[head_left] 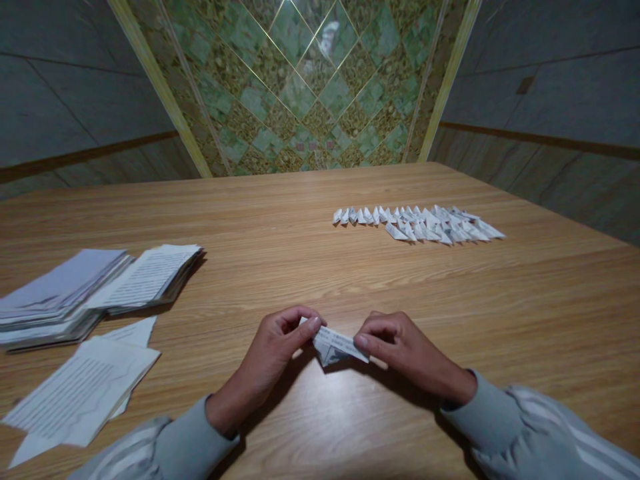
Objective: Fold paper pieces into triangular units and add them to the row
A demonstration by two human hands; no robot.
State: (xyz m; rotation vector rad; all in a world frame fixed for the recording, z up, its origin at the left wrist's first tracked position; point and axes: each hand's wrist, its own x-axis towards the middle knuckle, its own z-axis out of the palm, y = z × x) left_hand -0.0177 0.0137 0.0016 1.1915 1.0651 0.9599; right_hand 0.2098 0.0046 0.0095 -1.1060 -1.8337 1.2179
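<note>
Noted at the brown wood-grain tabletop [240, 267]: left hand [270, 353] and right hand [410, 353] each have their grip pinching an end of the small folded white printed-paper piece [337, 348], over the near middle. Far right, small pointed white folded-paper shapes [425, 231] stand in two rows. At left, a thick stack of white printed sheets [145, 277]; nearer, loose white printed sheets [85, 387]. Green-and-gold diamond-patterned wall [300, 93] beyond.
</note>
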